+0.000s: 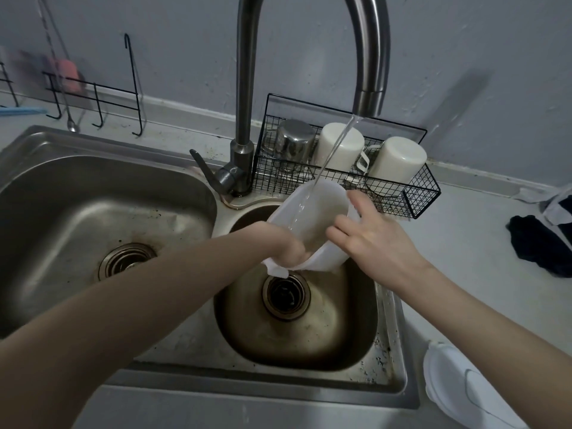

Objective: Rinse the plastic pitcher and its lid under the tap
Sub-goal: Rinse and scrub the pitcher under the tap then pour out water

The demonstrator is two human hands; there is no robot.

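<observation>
While water runs from the tap point(368, 100) in a thin slanted stream into the tilted pitcher point(312, 218), we hold it over the smaller right-hand basin point(297, 329) of the sink, just above the drain point(286, 294). Our left hand point(286, 247) is pushed inside the mouth of the pitcher, closed around what looks like a white cloth point(275, 269) whose edge hangs out below the rim. Our right hand point(371, 239) clasps the outer wall, fingers curled over the rim and the palm pressed against the side. The lid point(448, 382) seems to be the white piece lying on the counter at the lower right, well apart from the stream and not yet rinsed. We judge the main risk to be slip: wet, smooth plastic held by one hand could twist loose as the other scrubs inside, dropping into the basin. Tilted this far, the pitcher could also throw splash toward the wire rack point(346, 174) of cups just behind it, or leave the far wall unrinsed. We could easily overlook the lid.
</observation>
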